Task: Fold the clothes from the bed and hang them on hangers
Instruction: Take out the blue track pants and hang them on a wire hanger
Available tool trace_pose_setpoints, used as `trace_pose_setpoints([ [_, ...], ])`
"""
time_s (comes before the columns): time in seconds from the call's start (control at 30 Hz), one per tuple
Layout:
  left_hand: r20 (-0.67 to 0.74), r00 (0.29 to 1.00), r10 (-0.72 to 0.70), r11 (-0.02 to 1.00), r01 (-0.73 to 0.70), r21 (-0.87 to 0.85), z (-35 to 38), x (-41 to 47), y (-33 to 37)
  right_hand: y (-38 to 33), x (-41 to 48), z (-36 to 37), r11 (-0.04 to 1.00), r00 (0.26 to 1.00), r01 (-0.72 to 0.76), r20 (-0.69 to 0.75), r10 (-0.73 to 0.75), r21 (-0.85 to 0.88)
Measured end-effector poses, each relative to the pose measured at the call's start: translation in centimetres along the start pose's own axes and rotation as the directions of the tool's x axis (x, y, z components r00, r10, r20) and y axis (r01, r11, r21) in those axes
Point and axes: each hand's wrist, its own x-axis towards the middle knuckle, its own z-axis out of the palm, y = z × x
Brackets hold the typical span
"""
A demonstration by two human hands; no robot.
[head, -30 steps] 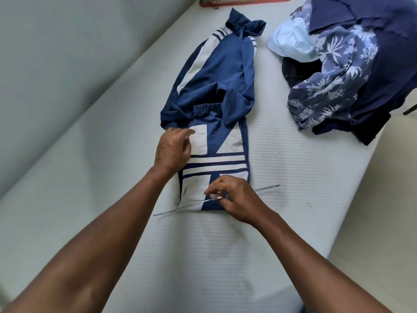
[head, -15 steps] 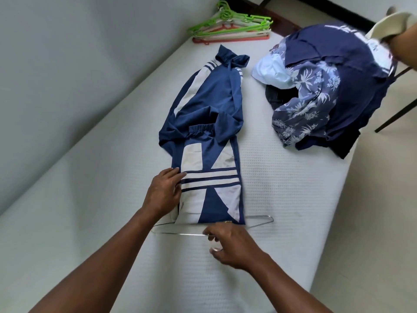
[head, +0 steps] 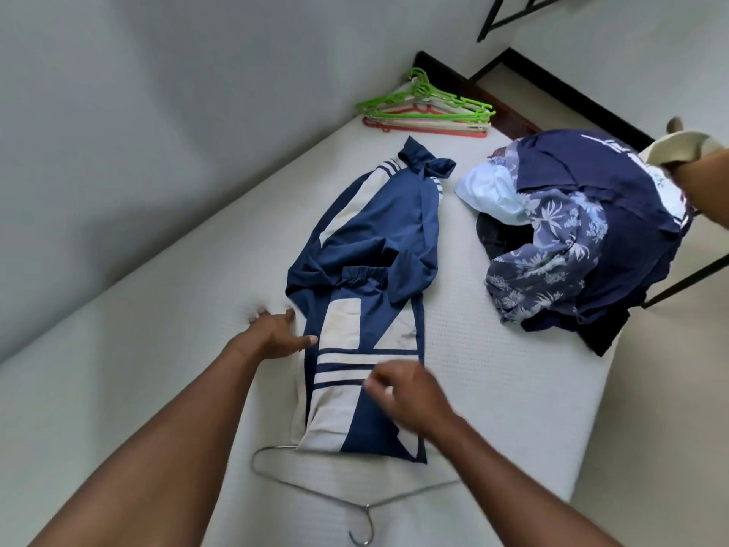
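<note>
We see a blue and white sports top lying long and flat on the white bed. Its near end is folded, with white stripes across it. A stretchy waistband shows in the middle. A thin wire hanger lies on the bed at the near end of the top. Its hook points toward us, and its long bar seems to be tucked under the edge of the cloth.

The left hand is spread out and holds nothing. It rests on the bed at the left edge of the top, with the thumb touching the cloth. The right hand is over the white stripes with its fingers bent. It is blurry, so we cannot tell if it holds the cloth.

A pile of clothes sits well to the right, dark blue, flowery and pale blue. Green and pink plastic hangers lie at the far end of the bed. Another person's arm shows at the right edge.
</note>
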Motion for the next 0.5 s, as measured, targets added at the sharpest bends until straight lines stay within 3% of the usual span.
trace_pose_setpoints([
  [0.13,0.084,0.996,-0.017,1.0,0.017,0.002,-1.0,2.2,1.3,1.6,11.6,-4.7,0.989,0.931,-0.134,-0.332,0.149,0.067],
  [0.23,0.105,0.993,-0.05,0.999,0.049,0.008,0.2,5.0,0.4,2.4,18.3,-7.2,0.956,0.837,-0.259,-0.461,0.294,0.141],
  [0.37,0.097,0.994,-0.042,0.997,0.049,-0.066,1.1,5.3,-0.2,4.7,24.5,-9.1,0.837,0.762,-0.492,-0.346,0.548,0.241],
  [0.43,0.075,0.997,-0.02,0.995,0.027,-0.099,0.7,4.8,0.2,6.0,26.2,-9.9,0.813,0.774,-0.526,-0.255,0.58,0.252],
  [0.5,0.048,0.999,-0.001,0.99,0.007,-0.14,0.4,4.6,0.5,6.5,26.4,-10.5,0.813,0.764,-0.5,-0.29,0.576,0.297],
])
